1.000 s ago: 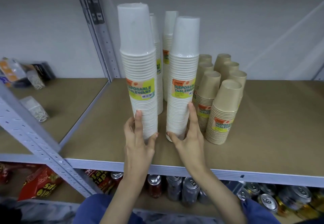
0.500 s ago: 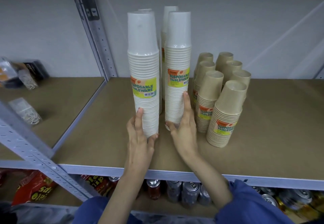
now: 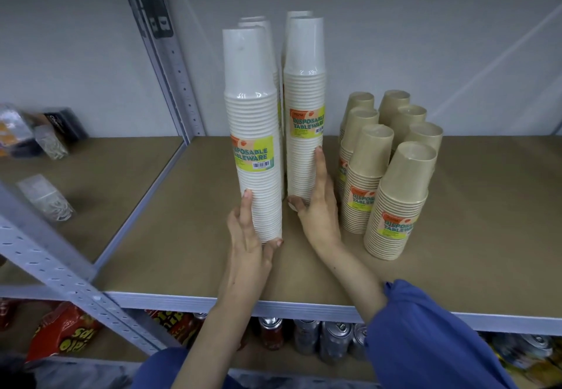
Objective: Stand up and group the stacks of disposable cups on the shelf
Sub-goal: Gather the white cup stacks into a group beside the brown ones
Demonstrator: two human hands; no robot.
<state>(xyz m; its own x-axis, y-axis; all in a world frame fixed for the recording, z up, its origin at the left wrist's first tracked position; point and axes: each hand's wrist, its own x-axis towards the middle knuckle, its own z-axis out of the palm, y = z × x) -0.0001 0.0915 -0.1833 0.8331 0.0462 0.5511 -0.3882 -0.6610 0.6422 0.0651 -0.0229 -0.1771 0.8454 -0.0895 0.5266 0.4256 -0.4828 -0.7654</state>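
On the shelf [image 3: 474, 206]: left white stack [image 3: 255, 133], upright, left hand [image 3: 248, 238] clasping its base; right white stack [image 3: 305, 108], upright, slightly farther back, right hand [image 3: 319, 216] clasping it low.

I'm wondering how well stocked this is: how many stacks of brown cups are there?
7 brown stacks, grouped right of the white stacks: three in the left row, four in the right row. More could hide behind.

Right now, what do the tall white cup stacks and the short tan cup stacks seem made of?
Tall white cup stacks: likely matte paper, under glossy clear film that glints. Short tan cup stacks: probably kraft paper, dull brown, film-wrapped too.
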